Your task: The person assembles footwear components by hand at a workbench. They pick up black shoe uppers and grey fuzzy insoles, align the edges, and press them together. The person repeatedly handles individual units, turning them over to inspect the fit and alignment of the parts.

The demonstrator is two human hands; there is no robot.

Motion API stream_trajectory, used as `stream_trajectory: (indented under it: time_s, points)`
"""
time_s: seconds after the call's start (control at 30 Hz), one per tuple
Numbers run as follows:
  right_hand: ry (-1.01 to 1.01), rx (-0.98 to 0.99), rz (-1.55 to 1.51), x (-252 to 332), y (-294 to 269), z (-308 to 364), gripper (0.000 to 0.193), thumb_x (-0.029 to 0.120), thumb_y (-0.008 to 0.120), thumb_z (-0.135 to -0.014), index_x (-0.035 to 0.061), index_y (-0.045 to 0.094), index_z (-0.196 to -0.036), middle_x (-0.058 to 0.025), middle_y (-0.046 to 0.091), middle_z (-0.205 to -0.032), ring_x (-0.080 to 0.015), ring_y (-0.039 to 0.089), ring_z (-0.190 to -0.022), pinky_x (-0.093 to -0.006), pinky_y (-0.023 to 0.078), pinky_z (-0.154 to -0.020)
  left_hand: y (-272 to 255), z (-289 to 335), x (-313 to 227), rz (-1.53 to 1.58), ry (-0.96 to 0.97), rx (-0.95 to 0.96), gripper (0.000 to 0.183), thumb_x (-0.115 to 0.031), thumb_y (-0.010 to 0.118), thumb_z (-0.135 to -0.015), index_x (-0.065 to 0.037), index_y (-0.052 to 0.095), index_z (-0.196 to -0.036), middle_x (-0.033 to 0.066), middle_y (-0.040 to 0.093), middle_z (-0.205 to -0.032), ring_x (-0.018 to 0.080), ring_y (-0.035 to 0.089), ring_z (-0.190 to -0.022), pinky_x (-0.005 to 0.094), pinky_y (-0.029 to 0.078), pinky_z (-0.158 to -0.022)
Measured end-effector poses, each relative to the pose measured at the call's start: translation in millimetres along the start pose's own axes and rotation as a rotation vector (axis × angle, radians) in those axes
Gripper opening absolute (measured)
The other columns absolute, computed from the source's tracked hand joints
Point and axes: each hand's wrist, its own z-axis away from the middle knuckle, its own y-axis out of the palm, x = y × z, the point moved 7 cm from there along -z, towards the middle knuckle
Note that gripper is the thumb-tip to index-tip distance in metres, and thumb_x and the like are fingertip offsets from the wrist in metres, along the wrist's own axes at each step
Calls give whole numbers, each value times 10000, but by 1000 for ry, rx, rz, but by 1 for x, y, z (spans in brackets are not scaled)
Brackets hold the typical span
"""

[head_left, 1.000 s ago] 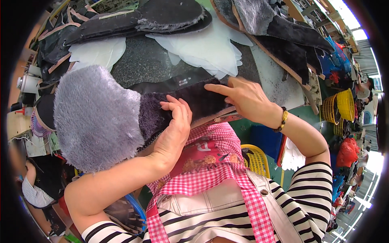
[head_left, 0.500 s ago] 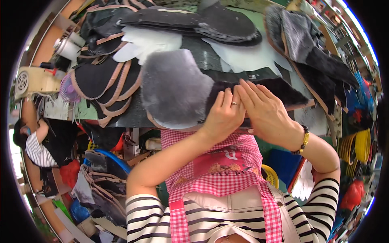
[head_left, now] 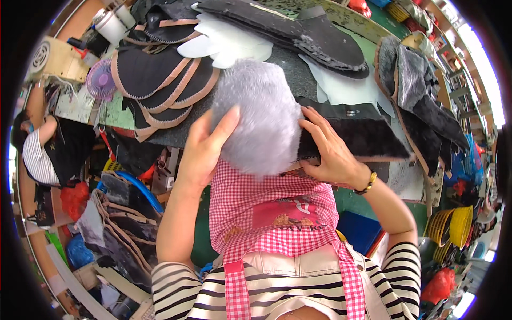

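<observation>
In front of me is a furry piece with a rounded grey end (head_left: 258, 120) and a long black end (head_left: 368, 136). The grey end is tilted up off the table. My left hand (head_left: 205, 141) grips its left edge, thumb on the fur and fingers mostly hidden behind. Over the join between grey and black, my right hand (head_left: 336, 154) is closed on the piece, thumb at the near edge and fingers on top. A tan strip runs along the black end's near edge.
Stacked black flaps with tan edging (head_left: 154, 77) lie left, near a small purple fan (head_left: 101, 79). Dark furry pieces (head_left: 330, 45) and white sheets (head_left: 234, 42) lie behind. More grey-black pieces (head_left: 416, 69) hang at right. Another person (head_left: 42, 149) sits far left.
My left hand has moved left from beside the right hand to the grey end's edge. The grey end has been lifted and tilted. My right hand no longer lies flat; its fingers have curled.
</observation>
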Motion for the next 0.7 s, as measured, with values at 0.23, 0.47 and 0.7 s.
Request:
stream_trajectory:
  time_s: [0.23, 0.47, 0.7]
  points:
    - [35, -190, -283, -26, 0, 12, 616, -107, 507, -625, -3, 565, -1230, -203, 526, -1329, -389, 436, -1298, -452, 337, -1095, -7, -4, 30, 266, -73, -25, 337, -255, 567, -957, 20, 585, -1152, 74, 665, -1044, 119, 625, -903, 269, 492, -805]
    - [-133, -70, -6, -15, 7, 19, 503, -135, 547, -687, 61, 662, -1136, -131, 619, -1235, -316, 513, -1253, -544, 287, -1098, -40, -15, 36, -482, 140, -70, 216, -163, 598, -883, 54, 590, -884, 68, 611, -717, 92, 530, -653, 291, 435, -593]
    - [-222, 27, 80, -10, 11, 17, 485, -92, 579, -670, 25, 648, -1135, -142, 627, -1213, -295, 538, -1227, -521, 309, -1098, -32, -19, 17, -919, 248, -164, 237, -112, 650, -801, 75, 513, -753, 248, 521, -683, 369, 552, -599, 412, 411, -577]
